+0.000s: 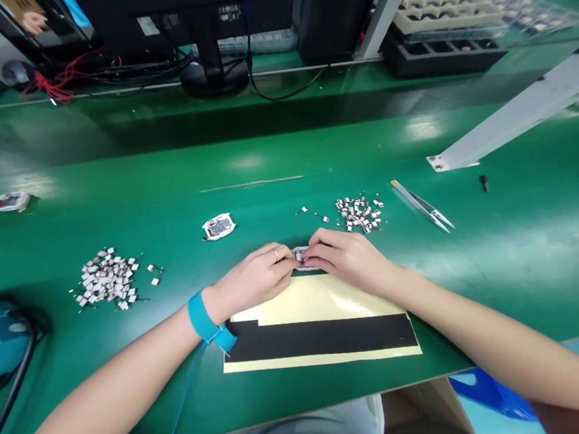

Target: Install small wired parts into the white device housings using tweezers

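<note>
A small white electronic housing lies on the green bench, just above the cream backing sheet. My left hand, wearing a ring and a blue wrist strap, closes its fingertips on the housing's left edge. From the other side, my right hand has its fingers bent over the housing's right part, the tips pressed to it. Fingers cover much of its inside, so any tiny part under them is hidden. The backing sheet bears a black adhesive strip below both hands.
Piles of small white wired parts lie at left and right. Another open housing sits behind my left hand, one more far left. Tweezers rest right, near a slanted metal post. A monitor stand is behind.
</note>
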`<state>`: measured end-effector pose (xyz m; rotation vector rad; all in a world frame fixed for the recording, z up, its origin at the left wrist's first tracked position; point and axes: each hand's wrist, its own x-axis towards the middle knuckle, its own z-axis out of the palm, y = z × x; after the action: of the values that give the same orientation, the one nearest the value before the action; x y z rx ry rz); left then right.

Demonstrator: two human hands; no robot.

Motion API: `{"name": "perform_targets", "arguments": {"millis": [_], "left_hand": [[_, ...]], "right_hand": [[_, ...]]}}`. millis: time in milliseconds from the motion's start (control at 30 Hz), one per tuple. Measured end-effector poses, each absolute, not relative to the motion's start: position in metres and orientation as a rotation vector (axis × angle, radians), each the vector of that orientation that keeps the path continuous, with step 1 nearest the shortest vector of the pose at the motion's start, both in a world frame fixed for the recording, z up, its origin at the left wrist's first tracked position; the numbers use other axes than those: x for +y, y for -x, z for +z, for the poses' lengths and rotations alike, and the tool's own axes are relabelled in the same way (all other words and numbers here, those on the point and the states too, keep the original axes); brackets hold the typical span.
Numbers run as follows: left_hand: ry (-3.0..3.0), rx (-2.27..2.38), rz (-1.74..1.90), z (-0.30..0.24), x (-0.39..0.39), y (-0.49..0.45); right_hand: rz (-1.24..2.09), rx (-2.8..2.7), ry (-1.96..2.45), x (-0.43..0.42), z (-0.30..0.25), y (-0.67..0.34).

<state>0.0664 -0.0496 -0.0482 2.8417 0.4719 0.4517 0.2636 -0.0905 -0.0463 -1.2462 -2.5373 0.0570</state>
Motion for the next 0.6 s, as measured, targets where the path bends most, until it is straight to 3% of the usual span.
{"name": "perform_targets", "arguments": {"millis": [100,300,600], "left_hand": [[-2.872,0.454,0.407,-0.047,-0.049,-0.066],[-2.951,0.47,0.382,-0.043,-0.05,-0.068],[-2.917,0.583,0.484,-0.036,-0.052,-0.082]], "right_hand": [[0.058,-2.432,1.265,-0.091,-0.05,-0.268],[0.492,-2.16,1.534,-0.094,-0.048,-0.29],[0.492,-2.32,1.556,-0.099,-0.049,-0.272]]}}
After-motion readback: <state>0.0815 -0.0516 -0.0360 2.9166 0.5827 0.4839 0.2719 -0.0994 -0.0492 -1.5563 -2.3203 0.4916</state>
